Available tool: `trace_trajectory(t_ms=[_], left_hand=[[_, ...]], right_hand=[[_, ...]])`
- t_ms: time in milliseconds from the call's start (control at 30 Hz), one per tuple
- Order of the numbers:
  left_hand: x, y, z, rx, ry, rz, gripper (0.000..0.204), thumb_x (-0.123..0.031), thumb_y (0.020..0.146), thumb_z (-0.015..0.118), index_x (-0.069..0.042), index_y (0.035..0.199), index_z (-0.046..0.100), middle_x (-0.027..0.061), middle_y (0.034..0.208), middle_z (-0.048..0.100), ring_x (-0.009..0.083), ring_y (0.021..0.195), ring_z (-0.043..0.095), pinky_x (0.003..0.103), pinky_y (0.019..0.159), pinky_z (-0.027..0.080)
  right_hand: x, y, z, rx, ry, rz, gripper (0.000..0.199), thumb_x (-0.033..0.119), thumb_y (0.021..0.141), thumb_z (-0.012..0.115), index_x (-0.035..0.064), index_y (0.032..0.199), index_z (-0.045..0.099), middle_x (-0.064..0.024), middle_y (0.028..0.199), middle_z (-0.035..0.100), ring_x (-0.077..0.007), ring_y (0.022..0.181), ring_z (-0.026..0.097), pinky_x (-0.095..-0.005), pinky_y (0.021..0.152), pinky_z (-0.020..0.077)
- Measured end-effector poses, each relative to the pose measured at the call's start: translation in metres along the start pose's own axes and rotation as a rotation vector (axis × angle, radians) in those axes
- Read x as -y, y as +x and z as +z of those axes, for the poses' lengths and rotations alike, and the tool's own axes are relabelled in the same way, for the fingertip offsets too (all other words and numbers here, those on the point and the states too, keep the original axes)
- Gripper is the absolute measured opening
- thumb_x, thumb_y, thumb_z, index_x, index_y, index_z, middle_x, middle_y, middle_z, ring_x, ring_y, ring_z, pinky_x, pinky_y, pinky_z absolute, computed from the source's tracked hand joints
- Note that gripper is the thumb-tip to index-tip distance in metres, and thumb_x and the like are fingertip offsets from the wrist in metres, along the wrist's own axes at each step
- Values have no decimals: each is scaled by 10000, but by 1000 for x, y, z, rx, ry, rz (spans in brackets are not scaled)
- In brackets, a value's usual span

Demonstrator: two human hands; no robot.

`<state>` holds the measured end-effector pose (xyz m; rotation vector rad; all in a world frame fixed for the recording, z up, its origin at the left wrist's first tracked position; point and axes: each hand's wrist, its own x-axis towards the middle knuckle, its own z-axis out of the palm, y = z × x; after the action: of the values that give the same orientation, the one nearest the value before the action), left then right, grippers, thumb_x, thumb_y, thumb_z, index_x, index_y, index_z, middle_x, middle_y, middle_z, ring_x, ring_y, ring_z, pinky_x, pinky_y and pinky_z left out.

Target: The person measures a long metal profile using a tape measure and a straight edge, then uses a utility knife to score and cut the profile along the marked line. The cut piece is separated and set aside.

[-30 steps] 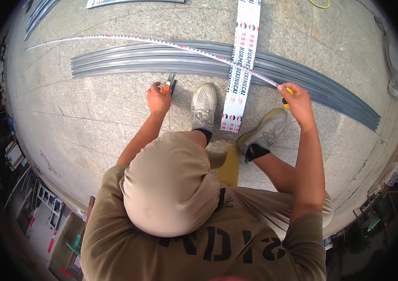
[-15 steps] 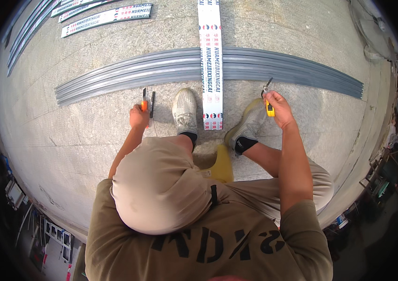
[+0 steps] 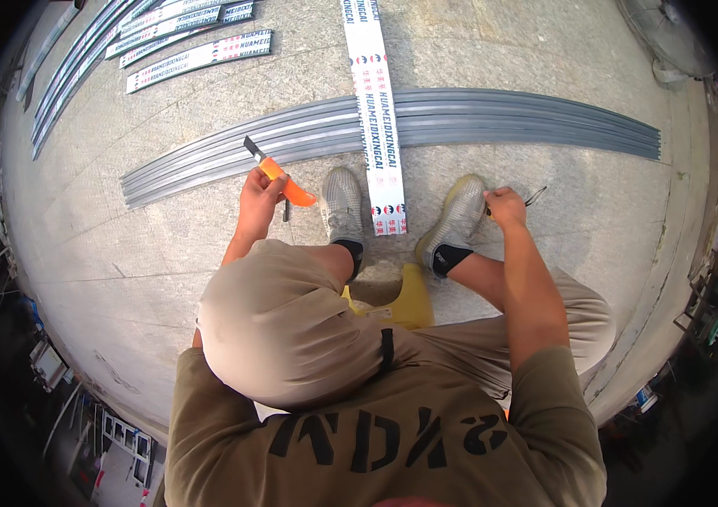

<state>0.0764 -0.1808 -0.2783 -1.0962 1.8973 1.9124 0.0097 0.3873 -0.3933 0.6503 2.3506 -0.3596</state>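
Observation:
My left hand (image 3: 261,201) is closed around the orange handle of a utility knife (image 3: 289,186), whose dark blade points up and away to the left, over the near edge of the grey strips. A thin black stick (image 3: 286,211) lies on the floor beside that hand, partly covered by the knife. My right hand (image 3: 506,207) is closed beside my right shoe on a yellow-and-black tape measure (image 3: 488,213), mostly hidden by the fingers; a dark cord loop sticks out. Between my shoes lies the near end of a white printed strip (image 3: 389,190), crossing over grey ribbed metal strips (image 3: 502,122).
My left shoe (image 3: 342,203) and right shoe (image 3: 458,207) stand either side of the white strip. A yellow stool (image 3: 409,304) is under me. More film-covered strips (image 3: 198,63) lie at the far left. A fan-like round object (image 3: 667,42) is at the far right.
My left hand has lifted the knife and turned its blade from pointing straight away to slanting left. My right hand has drawn nearer and turned, hiding most of the tape measure. The view has shifted slightly.

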Motion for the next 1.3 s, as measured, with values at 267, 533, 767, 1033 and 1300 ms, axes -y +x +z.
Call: trace_trajectory(t_ms=[267, 533, 767, 1033, 1300], left_hand=[[-130, 4, 62, 440, 340, 36, 482, -192, 1086, 811, 26, 1442, 572, 87, 1137, 740, 179, 1048, 784, 363, 966, 676], [-217, -14, 142, 638, 673, 77, 502, -201, 1031, 868, 57, 1357, 587, 125, 1192, 703, 214, 1126, 760, 371, 988, 660], [-214, -29, 195, 788, 695, 71, 573, -379, 1058, 848, -28, 1451, 625, 91, 1167, 706, 202, 1104, 739, 369, 961, 633], [-125, 46, 207, 366, 1647, 472, 850, -381, 927, 927, -44, 1617, 562, 232, 1589, 616, 425, 1452, 627, 497, 1178, 562], [-69, 49, 225, 213, 1751, 548, 1299, -406, 780, 1047, -8, 1776, 312, 221, 1840, 340, 401, 1705, 338, 500, 1344, 418]], right_hand=[[144, -109, -49, -84, 406, -479, 621, 440, 1049, 802, 70, 1528, 661, -192, 1417, 722, -364, 1255, 735, -472, 1073, 592], [247, -245, -98, 2, 785, -844, 933, 364, 952, 919, 112, 1723, 457, -207, 1503, 681, -372, 1347, 693, -486, 1126, 572], [215, -202, -71, -139, 894, -532, 651, 220, 1074, 752, 95, 1666, 514, -224, 1365, 764, -416, 1232, 761, -510, 1031, 601], [177, -147, -46, -87, 938, -168, 390, 328, 1105, 673, 43, 1370, 675, -237, 1133, 799, -468, 1079, 764, -540, 934, 572], [177, -124, -9, -5, 921, -136, 376, 373, 1117, 666, 40, 1290, 698, -217, 1071, 786, -449, 1038, 749, -526, 917, 562]])
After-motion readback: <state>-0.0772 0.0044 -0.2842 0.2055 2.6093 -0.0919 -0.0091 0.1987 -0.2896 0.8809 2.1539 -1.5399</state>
